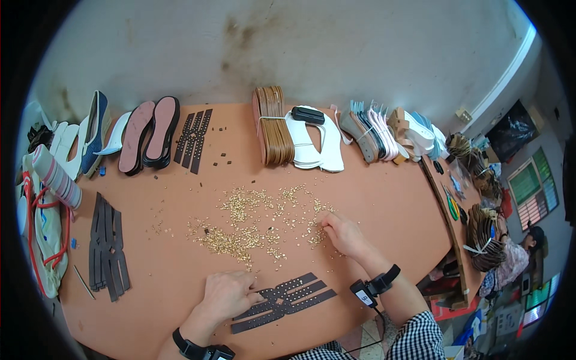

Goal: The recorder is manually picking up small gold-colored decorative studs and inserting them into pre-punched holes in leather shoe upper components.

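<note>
Near the front edge of the table lies a dark shoe-strap piece (300,294), cut into several strips and dotted with small gold studs along them. My left hand (227,295) is closed at its left part, the bent fingertips pressed on the strap near its middle. Further up and to the right, my right hand (345,234) pinches its thumb and fingers together at the right edge of the scattered gold studs (237,240). Whatever may sit between those fingertips is too small to make out.
A stack of dark strap pieces (108,246) lies left, beside a thin metal rod (84,282). Pink-topped soles (162,132), another strap piece (193,141), bundled brown pieces (273,126) and white cutouts (330,144) line the wall. A person (513,261) is at far right.
</note>
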The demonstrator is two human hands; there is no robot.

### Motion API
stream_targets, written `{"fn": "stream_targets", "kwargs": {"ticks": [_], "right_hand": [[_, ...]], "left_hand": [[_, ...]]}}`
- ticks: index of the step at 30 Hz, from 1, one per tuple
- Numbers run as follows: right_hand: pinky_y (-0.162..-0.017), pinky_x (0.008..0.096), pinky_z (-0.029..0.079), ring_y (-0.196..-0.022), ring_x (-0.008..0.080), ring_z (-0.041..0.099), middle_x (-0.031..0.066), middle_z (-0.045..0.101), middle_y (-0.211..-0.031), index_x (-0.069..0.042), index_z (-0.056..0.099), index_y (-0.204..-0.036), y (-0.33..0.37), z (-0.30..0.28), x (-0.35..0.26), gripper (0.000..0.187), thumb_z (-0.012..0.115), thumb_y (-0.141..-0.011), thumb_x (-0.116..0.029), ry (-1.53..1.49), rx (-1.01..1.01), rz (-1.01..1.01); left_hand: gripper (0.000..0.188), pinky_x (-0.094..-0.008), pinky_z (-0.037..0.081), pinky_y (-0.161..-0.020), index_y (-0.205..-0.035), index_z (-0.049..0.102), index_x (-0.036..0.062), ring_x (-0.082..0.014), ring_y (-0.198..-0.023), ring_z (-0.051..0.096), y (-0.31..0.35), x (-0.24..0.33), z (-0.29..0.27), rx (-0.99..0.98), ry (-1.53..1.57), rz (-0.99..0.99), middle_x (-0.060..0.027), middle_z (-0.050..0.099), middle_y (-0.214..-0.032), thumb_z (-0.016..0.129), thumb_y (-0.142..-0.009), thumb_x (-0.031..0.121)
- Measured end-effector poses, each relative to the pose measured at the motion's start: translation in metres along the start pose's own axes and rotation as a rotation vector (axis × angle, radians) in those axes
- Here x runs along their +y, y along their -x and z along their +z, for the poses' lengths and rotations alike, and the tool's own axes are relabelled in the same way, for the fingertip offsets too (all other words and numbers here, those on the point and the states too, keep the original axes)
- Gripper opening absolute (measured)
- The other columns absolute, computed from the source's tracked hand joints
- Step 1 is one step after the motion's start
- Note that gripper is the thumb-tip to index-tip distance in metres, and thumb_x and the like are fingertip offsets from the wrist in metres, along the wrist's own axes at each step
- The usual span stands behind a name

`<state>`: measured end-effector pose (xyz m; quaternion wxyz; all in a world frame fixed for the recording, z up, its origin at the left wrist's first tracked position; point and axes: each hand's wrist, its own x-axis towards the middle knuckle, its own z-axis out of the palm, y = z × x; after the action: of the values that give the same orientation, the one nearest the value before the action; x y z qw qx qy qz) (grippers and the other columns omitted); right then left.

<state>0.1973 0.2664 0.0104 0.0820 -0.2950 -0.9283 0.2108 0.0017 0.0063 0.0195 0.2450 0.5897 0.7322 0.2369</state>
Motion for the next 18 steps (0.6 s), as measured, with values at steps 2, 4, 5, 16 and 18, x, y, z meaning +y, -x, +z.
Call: {"fn": "stream_targets", "kwargs": {"ticks": [2,4,5,16,18], "right_hand": [[-0.079,0.0451,0.049,-0.094,0.0392,0.06,0.0166,0.062,-0.101,-0.006,0.054,-0.103,0.001,-0.003,-0.003,0.014,0.051,-0.089,-0.008,0.021,-0.036,-0.013],[-0.08,0.0451,0.049,-0.095,0.0389,0.06,0.0165,0.062,-0.103,-0.006,0.054,-0.105,-0.001,-0.006,-0.006,0.016,0.051,-0.09,-0.009,0.031,-0.062,-0.019],[-0.08,0.0451,0.049,-0.095,0.0387,0.06,0.0165,0.062,-0.104,-0.006,0.054,-0.106,-0.001,-0.006,-0.008,0.016,0.051,-0.091,-0.01,0.036,-0.075,-0.023],[-0.083,0.0433,0.049,-0.097,0.0363,0.061,0.0147,0.065,-0.102,-0.007,0.056,-0.108,-0.004,-0.005,-0.008,0.018,0.051,-0.091,-0.012,0.061,-0.069,0.097],[-0.082,0.0432,0.05,-0.094,0.0363,0.062,0.0156,0.066,-0.098,-0.007,0.058,-0.108,-0.004,-0.005,-0.006,0.018,0.052,-0.091,-0.013,0.058,-0.044,0.142]], "left_hand": [[0.03,-0.0393,0.05,-0.06,-0.074,0.063,0.0098,-0.0265,-0.071,0.066,0.001,0.0,0.0,0.005,0.006,-0.001,-0.0055,0.066,-0.073,0.076,-0.068,0.036],[0.029,-0.0391,0.05,-0.06,-0.073,0.063,0.0102,-0.0263,-0.071,0.065,0.001,-0.001,0.002,0.017,0.021,0.0,-0.0053,0.066,-0.072,0.076,-0.068,0.036],[0.029,-0.0391,0.05,-0.06,-0.073,0.063,0.0104,-0.0263,-0.071,0.065,0.002,-0.001,0.002,0.016,0.016,0.002,-0.0052,0.065,-0.072,0.076,-0.068,0.036],[0.028,-0.037,0.049,-0.059,-0.071,0.062,0.0115,-0.0247,-0.07,0.065,0.0,-0.001,0.003,0.022,-0.019,0.007,-0.0044,0.065,-0.072,0.076,-0.069,0.036],[0.024,-0.0342,0.048,-0.059,-0.075,0.064,0.0092,-0.0212,-0.068,0.064,-0.001,0.0,0.0,-0.045,0.099,-0.096,-0.0037,0.065,-0.072,0.075,-0.072,0.031]]}}
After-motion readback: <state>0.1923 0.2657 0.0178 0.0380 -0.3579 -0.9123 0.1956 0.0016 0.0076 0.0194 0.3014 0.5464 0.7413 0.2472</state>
